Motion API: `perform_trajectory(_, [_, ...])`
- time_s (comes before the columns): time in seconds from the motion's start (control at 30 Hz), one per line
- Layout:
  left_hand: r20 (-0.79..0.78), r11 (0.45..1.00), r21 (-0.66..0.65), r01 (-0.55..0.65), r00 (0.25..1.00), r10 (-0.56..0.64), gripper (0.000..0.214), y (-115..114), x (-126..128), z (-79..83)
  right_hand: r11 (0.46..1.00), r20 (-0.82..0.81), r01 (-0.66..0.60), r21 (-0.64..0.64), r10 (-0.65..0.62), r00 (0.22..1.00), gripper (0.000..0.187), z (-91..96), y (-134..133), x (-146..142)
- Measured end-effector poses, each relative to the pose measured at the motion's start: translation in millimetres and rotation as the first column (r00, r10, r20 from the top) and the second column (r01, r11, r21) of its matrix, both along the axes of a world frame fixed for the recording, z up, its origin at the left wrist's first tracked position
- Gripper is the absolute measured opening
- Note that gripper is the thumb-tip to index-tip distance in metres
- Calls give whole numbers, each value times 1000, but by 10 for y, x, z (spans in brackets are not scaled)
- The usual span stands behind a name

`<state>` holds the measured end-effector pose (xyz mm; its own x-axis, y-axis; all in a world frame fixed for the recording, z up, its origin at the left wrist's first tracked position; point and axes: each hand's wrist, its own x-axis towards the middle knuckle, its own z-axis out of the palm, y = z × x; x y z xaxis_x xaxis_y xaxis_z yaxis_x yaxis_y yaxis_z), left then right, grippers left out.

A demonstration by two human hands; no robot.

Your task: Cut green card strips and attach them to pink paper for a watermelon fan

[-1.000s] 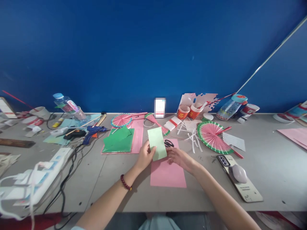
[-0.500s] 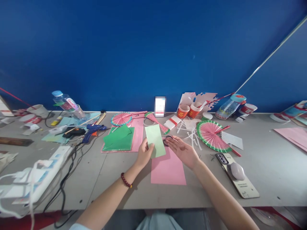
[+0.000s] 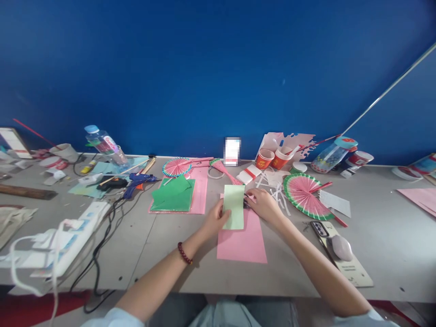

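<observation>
My left hand (image 3: 220,217) pinches a light green paper rectangle (image 3: 234,206) by its left edge, the thumb lying on its face. Behind the paper's right edge, black-handled scissors (image 3: 246,200) show only in part. Turned palm down, my right hand (image 3: 264,203) has its fingers curled on the scissors' handles; the blades are hidden. Below both hands a pink paper sheet (image 3: 242,247) lies flat on the grey table (image 3: 190,277), partly covered by the green piece.
Green paper (image 3: 173,195) lies left of my hands, near a blue glue gun (image 3: 139,181) and a power strip (image 3: 78,236). To the right are a watermelon-patterned fan (image 3: 306,195), paper strips (image 3: 281,200), red paper cups (image 3: 265,159) and a phone under a mouse (image 3: 341,247).
The green paper has moved right and straightened upright in my left hand. My right hand has turned from palm up to palm down, its fingers curling at the scissors. The view has shifted slightly.
</observation>
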<state>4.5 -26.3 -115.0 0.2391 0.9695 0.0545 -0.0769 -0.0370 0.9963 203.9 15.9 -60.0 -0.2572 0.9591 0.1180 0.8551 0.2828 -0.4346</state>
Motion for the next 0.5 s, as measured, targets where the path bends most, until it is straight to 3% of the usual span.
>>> perform_trajectory(0.1, [-44,994,14,-110,993,111,31,5,-40,85,1000,139,21,-18,-19,990,15,-103,74,-41])
perform_trajectory(0.23, [-41,967,66,-247,967,250,21,49,-79,149,999,199,33,-14,-29,980,22,-192,111,-84])
perform_trajectory(0.4, [-9,960,71,-269,963,270,22,64,-77,138,999,225,10,-32,-2,974,15,-110,71,-146])
perform_trajectory(0.5, [49,956,44,-289,957,286,26,43,-59,155,998,136,61,18,-63,989,14,-5,2,-142])
